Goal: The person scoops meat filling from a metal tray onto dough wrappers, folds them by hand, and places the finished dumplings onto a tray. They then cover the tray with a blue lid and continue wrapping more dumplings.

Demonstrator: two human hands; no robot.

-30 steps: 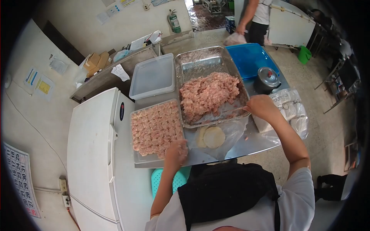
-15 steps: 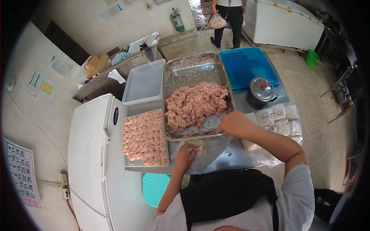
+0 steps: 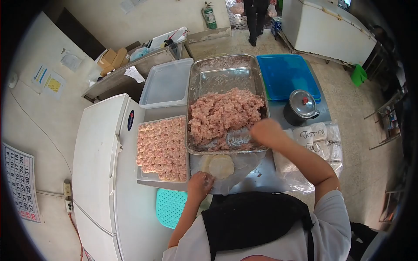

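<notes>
My left hand (image 3: 201,183) is closed at the left end of a clear plastic sheet (image 3: 244,163); whatever its fingers hold is hidden. Beside it, round pale dough wrappers (image 3: 221,167) lie on the plastic. My right hand (image 3: 266,132) is closed in a fist over the front right corner of a large metal pan (image 3: 223,62), its grip hidden from view. Ground pink meat (image 3: 226,111) is heaped in that pan. To the left, a clear tray (image 3: 150,176) bears tight rows of meat-filled dumplings (image 3: 162,145).
A translucent lid (image 3: 166,82), blue container (image 3: 288,77), lidded metal pot (image 3: 300,108) and plastic-wrapped white packs (image 3: 311,143) surround the pan. A white freezer (image 3: 93,148) stands left, with a turquoise stool (image 3: 172,209) below the table. A person (image 3: 256,19) carrying bags is by the doorway.
My left hand has come off the wrappers toward the left, baring them. My right hand stays by the pan's corner. The person with bags is farther away, and the view has shifted slightly.
</notes>
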